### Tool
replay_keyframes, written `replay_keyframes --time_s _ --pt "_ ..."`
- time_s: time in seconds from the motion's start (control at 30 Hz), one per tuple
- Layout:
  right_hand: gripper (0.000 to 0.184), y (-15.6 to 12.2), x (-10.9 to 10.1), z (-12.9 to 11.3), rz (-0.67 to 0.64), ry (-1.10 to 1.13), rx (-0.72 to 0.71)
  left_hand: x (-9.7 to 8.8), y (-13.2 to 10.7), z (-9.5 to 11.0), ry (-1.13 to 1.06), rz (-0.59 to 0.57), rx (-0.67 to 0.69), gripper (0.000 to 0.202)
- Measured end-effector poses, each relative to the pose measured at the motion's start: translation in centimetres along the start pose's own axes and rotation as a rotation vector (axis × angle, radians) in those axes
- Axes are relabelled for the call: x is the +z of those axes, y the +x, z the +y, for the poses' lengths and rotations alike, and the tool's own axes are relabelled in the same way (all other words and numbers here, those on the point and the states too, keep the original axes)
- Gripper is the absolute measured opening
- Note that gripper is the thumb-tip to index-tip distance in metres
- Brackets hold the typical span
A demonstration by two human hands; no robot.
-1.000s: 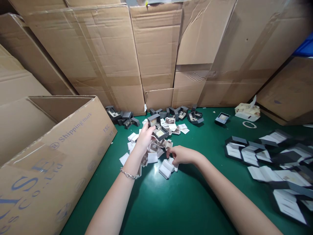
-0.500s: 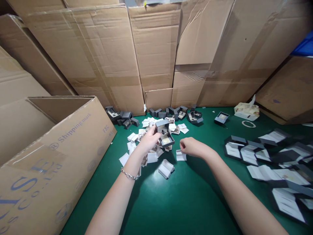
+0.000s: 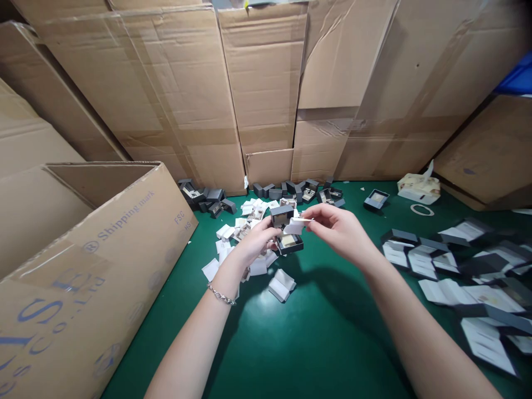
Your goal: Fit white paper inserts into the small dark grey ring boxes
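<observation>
My left hand (image 3: 255, 241) is closed on a small dark grey jewellery box (image 3: 290, 244), which it holds with the lid up above a pile of white folded cards (image 3: 225, 232). Between the thumb and fingers of my right hand (image 3: 334, 223) is a white folded card (image 3: 295, 225). That card is at the mouth of the box and hides part of its inside. A pale pad shows at the bottom of the box. Another white folded card (image 3: 282, 285) lies on the green table (image 3: 266, 343) in front of the hands.
A large open carton (image 3: 124, 244) stands at the left. Several dark boxes (image 3: 275, 194) line the back by the cardboard wall (image 3: 266, 83). At the right are rows of open boxes with white inserts (image 3: 424, 262), a lone open box (image 3: 376, 199), a tissue pack (image 3: 419, 188) and a tape ring (image 3: 422, 210).
My right hand has picked up the white card from the table and brought it up and left to the box. The box has turned slightly in my left hand.
</observation>
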State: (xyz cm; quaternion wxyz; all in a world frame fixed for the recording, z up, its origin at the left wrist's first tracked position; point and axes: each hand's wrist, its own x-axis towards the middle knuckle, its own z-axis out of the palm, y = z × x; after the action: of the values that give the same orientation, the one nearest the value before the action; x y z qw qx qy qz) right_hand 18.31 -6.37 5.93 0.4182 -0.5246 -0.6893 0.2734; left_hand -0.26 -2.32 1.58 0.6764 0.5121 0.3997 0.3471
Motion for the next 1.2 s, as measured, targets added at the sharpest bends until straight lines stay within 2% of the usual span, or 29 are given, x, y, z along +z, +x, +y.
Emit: replay_keyframes --time_s 0.17,0.3,0.43,0.67,0.87,1.2 --pt "0.020 -0.1 1.2 0.3 -0.042 -0.277 -0.086 0.4 -0.1 -0.1 0.004 -0.024 -0.032 0.040" --pt "0.023 0.0 1.7 0.6 -0.093 -0.352 -0.112 0.6 -0.1 -0.1 -0.027 -0.039 -0.042 0.043" --pt "0.021 0.0 2.2 0.6 -0.068 -0.398 -0.109 0.7 -0.1 -0.1 -0.065 -0.048 -0.036 0.049" --pt "0.022 -0.1 2.9 0.8 0.021 -0.366 -0.162 0.5 -0.2 0.1 -0.121 -0.060 -0.024 0.058" --pt "0.022 -0.2 2.8 0.9 0.108 -0.319 -0.229 0.0 -0.3 0.2 -0.165 -0.076 -0.010 0.057" --pt "0.024 -0.4 3.8 2.0 0.090 -0.373 -0.297 0.1 -0.5 0.7 -0.135 -0.090 -0.016 0.056"
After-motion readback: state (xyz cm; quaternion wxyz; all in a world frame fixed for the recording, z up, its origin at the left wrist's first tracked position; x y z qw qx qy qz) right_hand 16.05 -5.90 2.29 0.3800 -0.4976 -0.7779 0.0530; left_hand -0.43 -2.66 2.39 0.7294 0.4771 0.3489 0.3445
